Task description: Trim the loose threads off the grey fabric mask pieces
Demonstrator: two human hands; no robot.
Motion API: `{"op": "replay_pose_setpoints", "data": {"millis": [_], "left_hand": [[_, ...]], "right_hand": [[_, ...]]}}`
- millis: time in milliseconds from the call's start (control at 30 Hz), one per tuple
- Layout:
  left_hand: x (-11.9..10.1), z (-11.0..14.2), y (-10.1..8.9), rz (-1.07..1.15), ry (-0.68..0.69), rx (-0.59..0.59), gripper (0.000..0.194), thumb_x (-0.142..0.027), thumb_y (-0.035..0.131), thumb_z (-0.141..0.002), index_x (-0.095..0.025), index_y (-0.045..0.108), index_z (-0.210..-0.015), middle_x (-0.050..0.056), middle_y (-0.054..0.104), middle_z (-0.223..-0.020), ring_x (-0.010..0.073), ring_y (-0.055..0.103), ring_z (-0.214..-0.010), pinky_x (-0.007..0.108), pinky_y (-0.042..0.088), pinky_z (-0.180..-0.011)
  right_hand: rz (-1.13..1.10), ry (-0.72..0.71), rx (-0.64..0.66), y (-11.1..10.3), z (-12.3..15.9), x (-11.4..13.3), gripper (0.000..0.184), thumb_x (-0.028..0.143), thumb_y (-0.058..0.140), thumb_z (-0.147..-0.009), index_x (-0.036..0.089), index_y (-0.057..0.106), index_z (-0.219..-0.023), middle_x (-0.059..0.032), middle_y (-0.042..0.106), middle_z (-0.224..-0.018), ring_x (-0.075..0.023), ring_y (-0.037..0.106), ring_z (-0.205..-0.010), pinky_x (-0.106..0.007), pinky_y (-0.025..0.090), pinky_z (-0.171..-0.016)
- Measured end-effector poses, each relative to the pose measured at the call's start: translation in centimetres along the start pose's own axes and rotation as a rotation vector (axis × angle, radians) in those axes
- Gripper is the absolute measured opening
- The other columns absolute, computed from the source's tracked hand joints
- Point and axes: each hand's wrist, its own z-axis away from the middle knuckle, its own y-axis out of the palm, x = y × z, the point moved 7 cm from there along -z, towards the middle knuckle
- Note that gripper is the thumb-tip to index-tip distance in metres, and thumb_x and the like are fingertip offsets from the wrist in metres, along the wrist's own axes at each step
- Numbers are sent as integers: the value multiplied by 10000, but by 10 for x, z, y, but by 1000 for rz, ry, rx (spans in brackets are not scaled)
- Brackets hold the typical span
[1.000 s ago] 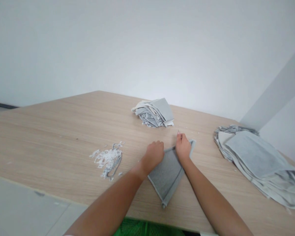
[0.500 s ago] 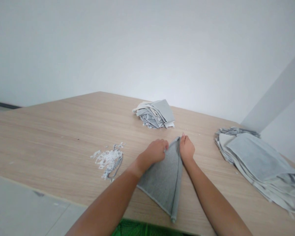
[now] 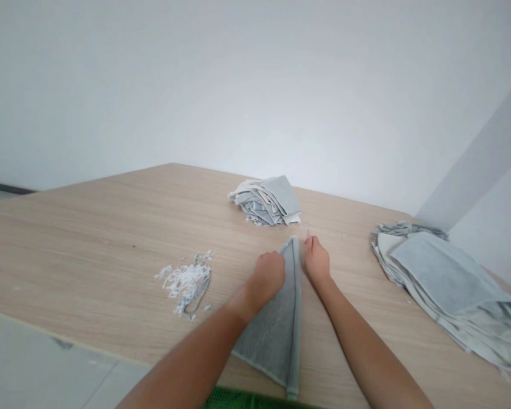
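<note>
So here's the setup: one wooden table (image 3: 89, 238) with a gray cloth (image 3: 276, 335) folded into a long triangle, lying near the edge closest to the person, tip pointing away from them. The left hand (image 3: 267, 278) sits on the cloth's left side, fingers curled and close together, pressing on it; can't tell if it's actually pinching anything. The right hand (image 3: 317, 261) is just right of the cloth on the bare wood, fingers together, holding nothing. Counting up, there are two stacks of cloth: a small stack (image 3: 266, 201) beyond the cloth's tip and a bigger stack (image 3: 443, 278) off to its right. One heap of white and gray scraps (image 3: 185, 282) lies to its left. Only one container shows, a green mesh basket (image 3: 247, 399) just past the table edge below the cloth, and you can't see what's in it.
</note>
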Motion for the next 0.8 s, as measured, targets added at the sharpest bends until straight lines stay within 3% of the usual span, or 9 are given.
{"op": "replay_pose_setpoints", "data": {"millis": [200, 300, 500, 700, 800], "left_hand": [[6, -3, -2, 56, 12, 10, 347, -238, 423, -1021, -124, 732, -1127, 179, 747, -1118, 282, 719, -1079, 396, 541, -958], [9, -3, 2, 64, 29, 6, 317, -209, 439, -997, -128, 716, -1131, 171, 741, -1115, 281, 712, -1079, 402, 538, -965], [4, -2, 7, 98, 77, -6, 333, -93, 453, -929, -143, 685, -1163, 164, 684, -1175, 243, 688, -1061, 354, 527, -965], [8, 3, -4, 102, -47, -9, 361, -112, 399, -970, -136, 677, -1198, 183, 680, -1200, 249, 697, -1057, 362, 535, -942], [17, 4, -7, 94, -82, 22, 339, -125, 449, -942, -139, 710, -1158, 183, 725, -1154, 258, 710, -1060, 370, 539, -941]], "right_hand": [[-341, -201, 117, 5, 14, 31, 483, 508, 167, -1117, 223, 555, -1075, -28, 682, -811, -209, 664, -761, -272, 402, -716], [-373, -227, 157, 6, 18, 40, 429, 495, 207, -1112, 230, 544, -1089, -13, 673, -797, -208, 665, -748, -275, 410, -720], [-176, -207, 89, 5, 17, 43, 368, 451, 264, -1108, 222, 536, -1205, -77, 718, -1059, -223, 690, -927, -283, 415, -758], [96, -107, 220, 25, 13, 22, 308, 435, 524, -1023, 219, 553, -1240, -90, 732, -1135, -238, 704, -972, -289, 417, -765], [170, -60, 249, 25, 7, 10, 276, 392, 533, -1006, 233, 608, -1219, -94, 747, -1098, -244, 707, -985, -298, 426, -779]]}}
